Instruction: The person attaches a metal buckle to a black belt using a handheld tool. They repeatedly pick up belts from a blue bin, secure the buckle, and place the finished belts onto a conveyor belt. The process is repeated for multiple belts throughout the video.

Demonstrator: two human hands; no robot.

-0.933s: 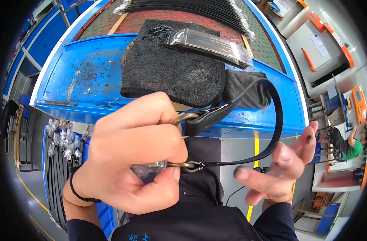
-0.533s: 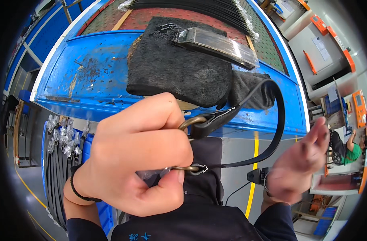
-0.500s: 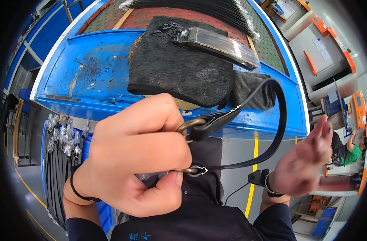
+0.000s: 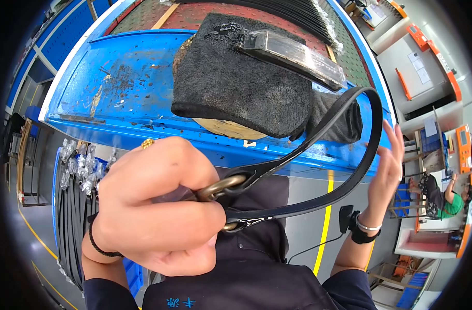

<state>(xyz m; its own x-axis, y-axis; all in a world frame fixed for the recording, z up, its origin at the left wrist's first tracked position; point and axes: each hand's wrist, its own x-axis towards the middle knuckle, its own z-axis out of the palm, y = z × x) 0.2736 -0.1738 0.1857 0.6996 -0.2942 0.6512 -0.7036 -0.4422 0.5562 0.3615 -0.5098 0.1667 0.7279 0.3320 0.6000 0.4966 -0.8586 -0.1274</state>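
My left hand is a closed fist around the two brass-ringed ends of a black leather strap, close under the camera. A brass ring shows at my fingers. The strap loops out to the right and back over a black fuzzy cloth lying on the blue workbench. My right hand is open at the right, fingers spread upward, just beside the strap's loop; whether it touches it I cannot tell. A clear-wrapped flat packet lies on the cloth.
A stack of black straps lies at the bench's far edge. Bagged metal fittings and more straps fill a bin at lower left. Another person sits far right near orange machines. A yellow floor line runs below the bench.
My right hand has risen from low at the right to beside the strap loop, fingers pointing up. The loop has swung higher and wider. My left fist stays shut on the strap ends.
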